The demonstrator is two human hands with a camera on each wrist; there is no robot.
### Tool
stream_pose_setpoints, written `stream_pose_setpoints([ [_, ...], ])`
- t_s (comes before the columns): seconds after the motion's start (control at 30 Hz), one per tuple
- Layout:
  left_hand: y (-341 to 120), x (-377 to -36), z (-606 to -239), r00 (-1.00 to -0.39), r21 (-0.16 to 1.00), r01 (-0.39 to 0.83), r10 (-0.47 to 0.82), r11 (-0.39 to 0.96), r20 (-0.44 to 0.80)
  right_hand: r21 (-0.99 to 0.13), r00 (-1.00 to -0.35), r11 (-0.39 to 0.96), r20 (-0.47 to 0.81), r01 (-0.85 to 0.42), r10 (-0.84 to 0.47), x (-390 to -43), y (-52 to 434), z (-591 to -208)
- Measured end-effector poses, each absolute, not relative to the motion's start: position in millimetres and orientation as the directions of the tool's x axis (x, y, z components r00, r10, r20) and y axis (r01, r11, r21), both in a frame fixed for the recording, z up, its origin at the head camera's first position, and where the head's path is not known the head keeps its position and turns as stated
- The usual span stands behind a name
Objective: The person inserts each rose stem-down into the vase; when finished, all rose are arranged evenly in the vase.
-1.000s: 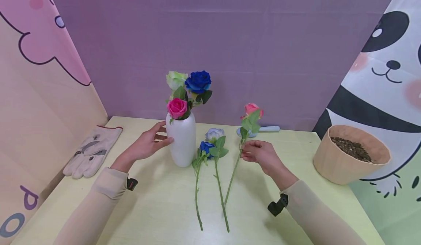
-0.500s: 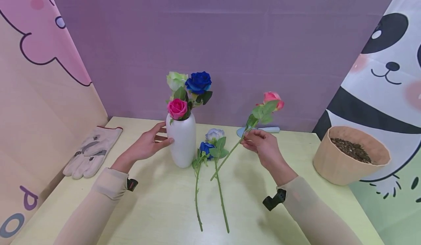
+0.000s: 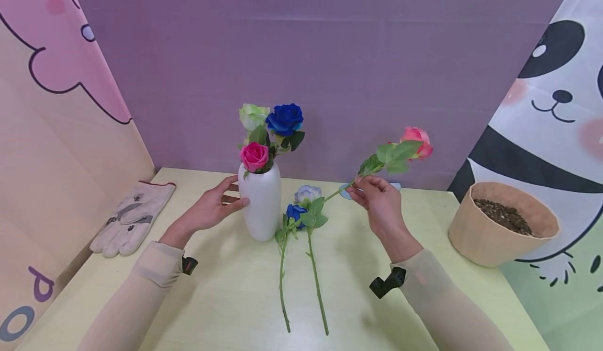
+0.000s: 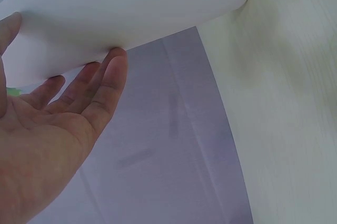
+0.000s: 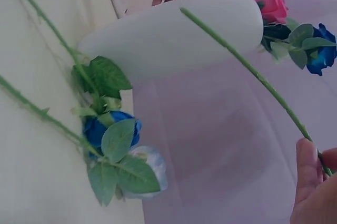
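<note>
A smooth white vase (image 3: 260, 207) stands upright on the pale yellow table (image 3: 226, 288), bearing three flowers: a pale green-white rose (image 3: 254, 115), a bright pink rose (image 3: 255, 156) and a deep blue rose (image 3: 285, 119). Right of it, a royal-blue flower (image 3: 296, 213) and a pale lilac-blue flower (image 3: 308, 193) lie outside the vase, and a coral-pink rose (image 3: 417, 143) is held in the air; with three of six in, the arranging looks about half done. The left hand (image 3: 209, 207) comes in from the left, thumb at the vase's front, fingers spread and only slightly bent, touching its side without wrapping round it. The right hand (image 3: 381, 202), raised above the table, pinches the coral-pink rose's thin green stem just below the leaves, bloom tipped rightward, stem slanting down toward the vase
</note>
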State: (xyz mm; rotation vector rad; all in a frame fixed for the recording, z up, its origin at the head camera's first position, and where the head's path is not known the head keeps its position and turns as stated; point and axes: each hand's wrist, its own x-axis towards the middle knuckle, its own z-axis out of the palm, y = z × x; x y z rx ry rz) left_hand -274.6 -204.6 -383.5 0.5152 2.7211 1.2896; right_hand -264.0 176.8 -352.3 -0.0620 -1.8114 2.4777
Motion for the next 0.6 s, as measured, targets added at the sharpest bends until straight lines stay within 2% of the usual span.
stream_pose_setpoints([
  [0.37, -205.4, -275.7, -384.4, -0.938, 0.763, 0.267, 0.342, 0.589, 0.064, -0.884, -0.976, -0.451, 0.028, -0.125, 0.216, -269.4, 160.4, -339.5],
  [0.6, -205.5, -275.6, -383.8, -0.937, 0.762, 0.273, 0.343, 0.587, 0.071, -0.852, -0.964, -0.492, 0.053, -0.18, 0.261, -270.8, 150.6, -334.3],
])
